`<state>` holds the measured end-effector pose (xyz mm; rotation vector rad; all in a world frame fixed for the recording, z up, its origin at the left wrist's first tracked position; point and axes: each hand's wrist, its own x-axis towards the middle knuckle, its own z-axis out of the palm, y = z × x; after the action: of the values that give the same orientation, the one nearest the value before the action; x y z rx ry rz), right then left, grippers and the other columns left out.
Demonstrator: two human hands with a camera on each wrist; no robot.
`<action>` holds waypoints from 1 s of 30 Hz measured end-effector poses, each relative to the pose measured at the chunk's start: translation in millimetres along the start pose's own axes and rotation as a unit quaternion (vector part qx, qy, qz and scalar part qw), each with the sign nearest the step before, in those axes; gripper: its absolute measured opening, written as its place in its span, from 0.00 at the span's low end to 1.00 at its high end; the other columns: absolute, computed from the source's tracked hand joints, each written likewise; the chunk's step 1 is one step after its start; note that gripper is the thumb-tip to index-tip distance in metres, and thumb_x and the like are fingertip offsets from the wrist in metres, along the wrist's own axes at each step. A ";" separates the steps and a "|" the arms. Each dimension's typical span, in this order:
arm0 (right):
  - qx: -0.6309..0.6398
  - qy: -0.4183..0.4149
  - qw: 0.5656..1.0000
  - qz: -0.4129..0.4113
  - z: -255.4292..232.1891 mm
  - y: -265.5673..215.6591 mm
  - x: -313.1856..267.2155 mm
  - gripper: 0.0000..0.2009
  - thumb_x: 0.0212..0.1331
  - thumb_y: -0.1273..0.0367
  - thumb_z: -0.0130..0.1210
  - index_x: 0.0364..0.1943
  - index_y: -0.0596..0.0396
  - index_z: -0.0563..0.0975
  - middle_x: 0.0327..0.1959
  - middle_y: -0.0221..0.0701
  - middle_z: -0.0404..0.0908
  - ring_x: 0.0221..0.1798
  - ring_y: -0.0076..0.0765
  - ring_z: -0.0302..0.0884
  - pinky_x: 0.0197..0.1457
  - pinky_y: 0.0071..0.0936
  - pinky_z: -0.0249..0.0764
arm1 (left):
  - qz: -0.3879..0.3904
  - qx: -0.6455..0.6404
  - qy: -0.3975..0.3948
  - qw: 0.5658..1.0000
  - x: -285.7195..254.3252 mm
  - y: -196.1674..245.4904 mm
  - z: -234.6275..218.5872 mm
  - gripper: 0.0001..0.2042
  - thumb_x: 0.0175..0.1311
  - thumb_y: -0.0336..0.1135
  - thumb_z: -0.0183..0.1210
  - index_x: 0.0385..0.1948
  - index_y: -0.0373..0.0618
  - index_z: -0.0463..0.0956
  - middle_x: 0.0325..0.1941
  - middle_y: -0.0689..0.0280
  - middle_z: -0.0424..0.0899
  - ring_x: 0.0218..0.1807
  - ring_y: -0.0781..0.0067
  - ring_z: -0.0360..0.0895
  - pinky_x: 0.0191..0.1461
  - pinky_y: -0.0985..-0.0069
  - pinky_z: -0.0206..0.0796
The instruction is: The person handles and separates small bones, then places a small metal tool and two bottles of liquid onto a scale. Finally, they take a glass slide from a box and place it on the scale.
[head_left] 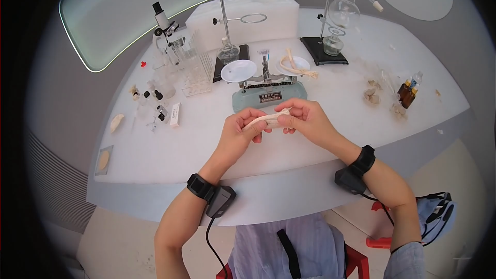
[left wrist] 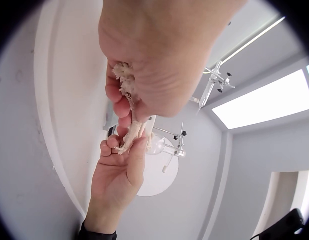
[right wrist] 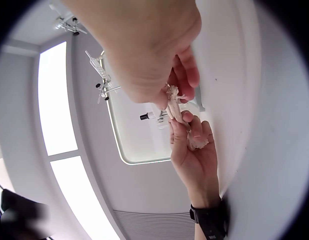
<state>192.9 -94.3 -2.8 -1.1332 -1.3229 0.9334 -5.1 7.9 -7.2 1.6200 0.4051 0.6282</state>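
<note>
Both hands hold a pale, thick cotton-like cord (head_left: pixel 273 119) with frayed ends, just above the table in front of the balance. My left hand (head_left: pixel 238 130) pinches one end between thumb and fingers. At the other end, my right hand (head_left: pixel 309 121) pinches it the same way. The tuft at the left end (left wrist: pixel 125 77) pokes out from under the left palm in the left wrist view. Behind the hands stands a blue-green pan balance (head_left: pixel 247 100) with two white pans. A longer bundle of similar cord (head_left: pixel 311 74) lies over its right pan.
To the left are a microscope (head_left: pixel 161 18), small bottles (head_left: pixel 158 94), a white box (head_left: pixel 175 114) and a glass dish (head_left: pixel 104 160). Ring stands with flasks (head_left: pixel 333 45) rise behind. Brown bottles (head_left: pixel 408 96) and crumbly lumps (head_left: pixel 371 96) lie at right.
</note>
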 end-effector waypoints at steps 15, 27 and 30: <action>0.043 0.001 0.999 0.028 0.2 13.2 0.6 0.15 0.63 0.70 0.61 0.51 0.61 0.75 0.31 0.31 0.84 0.30 0.19 0.79 0.33 0.16 0.74 | -0.009 -0.048 0.014 0.999 1.2 -4.8 -0.9 0.08 0.71 0.31 0.55 0.46 0.38 0.74 0.36 0.61 0.86 0.27 0.83 0.76 0.34 0.83 0.69; 0.084 0.007 0.996 0.010 0.3 5.9 0.3 0.13 0.63 0.71 0.61 0.50 0.60 0.79 0.35 0.31 0.86 0.31 0.19 0.80 0.37 0.18 0.77 | -0.016 0.016 0.022 1.000 -2.0 5.8 5.6 0.12 0.68 0.29 0.56 0.50 0.38 0.79 0.37 0.63 0.85 0.25 0.83 0.75 0.31 0.83 0.69; 0.088 0.030 0.996 0.004 1.5 8.7 1.2 0.11 0.63 0.71 0.61 0.47 0.62 0.81 0.36 0.32 0.85 0.33 0.20 0.81 0.39 0.18 0.78 | -0.018 0.027 0.026 0.999 -2.6 9.3 8.0 0.12 0.68 0.28 0.56 0.50 0.37 0.80 0.37 0.64 0.85 0.25 0.83 0.75 0.31 0.83 0.69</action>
<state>192.3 -91.0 -11.1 -1.0230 -1.1645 0.9932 -3.1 -1.4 1.0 1.6464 0.4932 0.6378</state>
